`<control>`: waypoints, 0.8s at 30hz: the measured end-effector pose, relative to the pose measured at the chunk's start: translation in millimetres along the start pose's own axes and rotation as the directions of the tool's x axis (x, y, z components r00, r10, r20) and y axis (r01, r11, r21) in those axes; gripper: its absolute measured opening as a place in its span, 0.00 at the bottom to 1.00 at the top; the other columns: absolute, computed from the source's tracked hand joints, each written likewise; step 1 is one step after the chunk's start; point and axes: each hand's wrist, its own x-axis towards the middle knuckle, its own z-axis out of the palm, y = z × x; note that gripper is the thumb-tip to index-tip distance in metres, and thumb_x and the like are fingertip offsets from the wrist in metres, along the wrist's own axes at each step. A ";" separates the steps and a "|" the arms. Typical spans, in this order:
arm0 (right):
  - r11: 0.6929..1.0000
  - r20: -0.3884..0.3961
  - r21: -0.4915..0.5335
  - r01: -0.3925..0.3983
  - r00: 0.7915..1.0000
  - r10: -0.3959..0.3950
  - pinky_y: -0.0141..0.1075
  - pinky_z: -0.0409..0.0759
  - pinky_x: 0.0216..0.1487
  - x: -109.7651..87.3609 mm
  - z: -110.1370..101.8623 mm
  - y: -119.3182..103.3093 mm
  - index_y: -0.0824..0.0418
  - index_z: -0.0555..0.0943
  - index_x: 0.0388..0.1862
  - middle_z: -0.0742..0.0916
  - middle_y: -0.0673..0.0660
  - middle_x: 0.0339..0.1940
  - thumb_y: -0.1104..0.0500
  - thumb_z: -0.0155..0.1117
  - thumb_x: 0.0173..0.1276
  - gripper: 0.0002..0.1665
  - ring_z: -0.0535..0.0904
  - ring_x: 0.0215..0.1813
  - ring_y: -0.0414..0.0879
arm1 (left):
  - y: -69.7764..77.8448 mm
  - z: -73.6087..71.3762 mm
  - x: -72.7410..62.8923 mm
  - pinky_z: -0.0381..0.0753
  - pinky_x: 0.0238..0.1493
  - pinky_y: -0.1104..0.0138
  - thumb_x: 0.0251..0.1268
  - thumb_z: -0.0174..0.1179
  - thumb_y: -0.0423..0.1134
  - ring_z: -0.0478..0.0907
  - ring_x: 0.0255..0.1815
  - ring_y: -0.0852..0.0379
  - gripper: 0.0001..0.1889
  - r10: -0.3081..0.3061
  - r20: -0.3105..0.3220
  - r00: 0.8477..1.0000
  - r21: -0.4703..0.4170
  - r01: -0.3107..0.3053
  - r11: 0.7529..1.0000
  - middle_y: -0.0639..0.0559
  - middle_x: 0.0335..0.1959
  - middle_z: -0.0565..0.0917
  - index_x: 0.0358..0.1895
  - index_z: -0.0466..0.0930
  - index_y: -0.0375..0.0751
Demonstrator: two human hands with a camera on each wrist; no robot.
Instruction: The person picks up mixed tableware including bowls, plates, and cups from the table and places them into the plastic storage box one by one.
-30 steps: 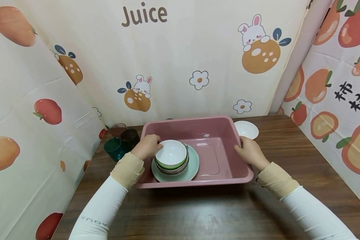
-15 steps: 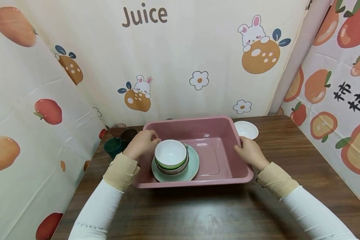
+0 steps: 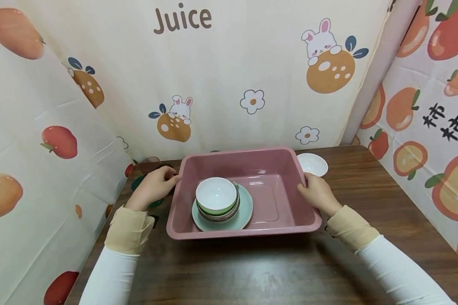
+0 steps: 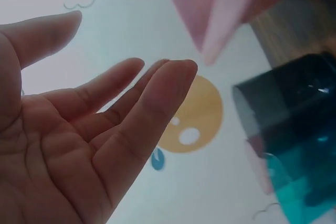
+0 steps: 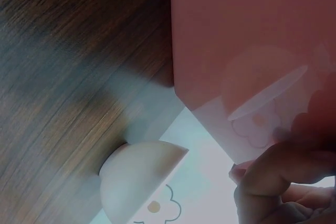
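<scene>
Dark wood-grain table (image 3: 229, 275) bears a glossy pink rectangular basin (image 3: 248, 232); in its left half, a stack of round bowls (image 3: 216, 194), white one topmost, sits on a pale-green plate (image 3: 247, 207). Risk: one-sided lifting could slide the stack. Right hand (image 3: 318, 192) pinches the right rim. Left hand (image 3: 152, 187): fingers half-spread, holding nothing; rim contact unclear.

Glossy pink plastic basin (image 3: 271, 204), smooth glazed bowl (image 3: 216, 193), wood-grained table (image 3: 229, 271), cloth backdrop (image 3: 221, 63)
</scene>
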 end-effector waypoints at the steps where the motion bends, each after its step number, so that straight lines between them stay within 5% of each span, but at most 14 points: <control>1: 1.000 -0.001 0.000 -0.001 1.000 0.001 0.43 0.74 0.32 0.1 0.0 0.2 0.69 0.79 0.39 0.84 0.62 0.28 0.64 0.54 0.61 0.11 0.77 0.28 0.50 | -2.7 0.5 -1.9 0.77 0.55 0.48 0.73 0.51 0.52 0.77 0.55 0.41 0.28 -0.012 0.006 1.000 -0.008 0.012 1.000 0.34 0.59 0.78 0.64 0.70 0.32; 13: 1.000 0.010 0.011 -0.008 1.000 0.008 0.41 0.73 0.31 0.9 0.8 1.6 0.69 0.79 0.40 0.84 0.61 0.27 0.63 0.54 0.62 0.11 0.76 0.28 0.49 | -39.0 45.2 -10.7 0.80 0.53 0.49 0.72 0.52 0.51 0.79 0.54 0.41 0.36 -0.078 0.081 0.994 -0.117 0.087 0.989 0.30 0.59 0.77 0.71 0.58 0.25; 19: 1.000 0.007 0.013 -0.005 1.000 0.005 0.40 0.73 0.31 0.5 0.2 0.2 0.69 0.79 0.40 0.84 0.61 0.27 0.64 0.54 0.62 0.11 0.76 0.28 0.49 | -44.2 66.1 -10.2 0.85 0.39 0.58 0.71 0.54 0.48 0.84 0.34 0.52 0.26 -0.097 0.060 0.993 -0.272 0.110 0.956 0.35 0.43 0.84 0.59 0.71 0.27; 24: 1.000 0.006 0.014 -0.011 1.000 0.010 0.40 0.73 0.31 -0.1 0.1 -0.7 0.68 0.79 0.40 0.84 0.60 0.27 0.64 0.54 0.62 0.11 0.76 0.28 0.49 | -44.7 76.1 -9.9 0.85 0.37 0.60 0.70 0.53 0.43 0.83 0.34 0.53 0.19 -0.122 0.013 0.992 -0.358 0.119 0.926 0.35 0.41 0.85 0.51 0.76 0.28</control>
